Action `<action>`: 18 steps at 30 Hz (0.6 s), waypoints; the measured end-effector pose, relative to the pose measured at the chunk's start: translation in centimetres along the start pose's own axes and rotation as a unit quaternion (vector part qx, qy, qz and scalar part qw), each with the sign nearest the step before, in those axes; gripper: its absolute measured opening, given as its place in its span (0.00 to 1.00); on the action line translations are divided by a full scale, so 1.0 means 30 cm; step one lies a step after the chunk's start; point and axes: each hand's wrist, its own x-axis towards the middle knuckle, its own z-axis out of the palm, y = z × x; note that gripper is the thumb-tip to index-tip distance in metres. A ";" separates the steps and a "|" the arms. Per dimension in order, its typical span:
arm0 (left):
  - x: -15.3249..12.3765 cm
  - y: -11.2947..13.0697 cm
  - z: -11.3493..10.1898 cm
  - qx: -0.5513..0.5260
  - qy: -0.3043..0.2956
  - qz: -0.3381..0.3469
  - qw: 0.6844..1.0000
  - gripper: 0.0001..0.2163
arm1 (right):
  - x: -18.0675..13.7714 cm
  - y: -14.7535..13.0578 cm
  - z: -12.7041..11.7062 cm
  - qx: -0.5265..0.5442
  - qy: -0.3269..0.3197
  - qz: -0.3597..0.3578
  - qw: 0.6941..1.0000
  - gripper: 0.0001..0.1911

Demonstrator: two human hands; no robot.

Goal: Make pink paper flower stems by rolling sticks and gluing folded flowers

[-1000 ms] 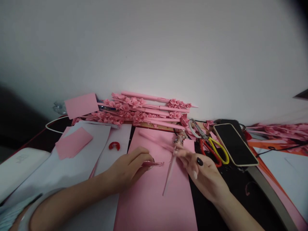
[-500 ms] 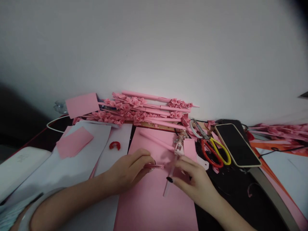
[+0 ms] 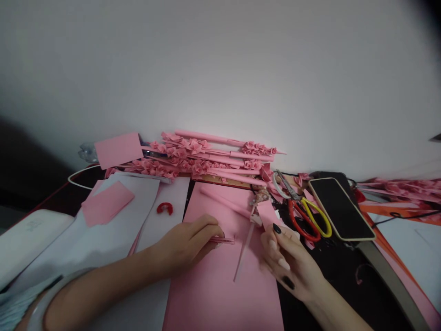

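Observation:
My left hand [image 3: 198, 241] rests over a large pink paper sheet [image 3: 227, 294], fingers closed on a slim pink strip [image 3: 222, 240] whose exact kind is unclear. In my right hand [image 3: 292, 257], a small pink paper slip [image 3: 267, 213] is pinched between thumb and fingers and tilts up to the left. Beside that hand lies what looks like a small glue gun [image 3: 255, 216], partly covered by the slip. A clear glue stick [image 3: 244, 253] juts from it toward me. A pink paper tube [image 3: 223, 201] lies across the sheet's far end.
Pink paper flower stems [image 3: 193, 156] line the wall. Red-and-yellow-handled pliers [image 3: 305, 214] and a phone [image 3: 341, 209] lie at right. White sheets [image 3: 113, 248] with pink slips [image 3: 108, 202], a red curved piece [image 3: 164, 208] and a white box [image 3: 34, 243] are at left.
My right hand has taken hold of the pink paper slip beside the glue gun and turned with it, drawing away from the glue stick. My left hand has hardly moved.

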 end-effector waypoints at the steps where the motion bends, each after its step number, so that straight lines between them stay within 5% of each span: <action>1: 0.001 0.001 -0.001 -0.001 0.003 -0.001 1.000 0.07 | -0.001 0.001 -0.002 0.011 0.005 0.018 1.000 0.12; 6: 0.000 0.001 -0.001 -0.011 0.007 -0.002 1.000 0.06 | -0.009 -0.002 0.003 -0.138 0.040 0.053 0.988 0.14; 11: -0.003 -0.006 0.001 -0.002 0.012 -0.001 1.000 0.06 | -0.015 -0.004 0.011 -0.338 -0.049 0.058 0.938 0.11; 18: -0.004 -0.007 0.009 0.008 0.007 0.005 1.000 0.07 | -0.002 -0.015 -0.001 -0.067 0.000 -0.064 0.996 0.13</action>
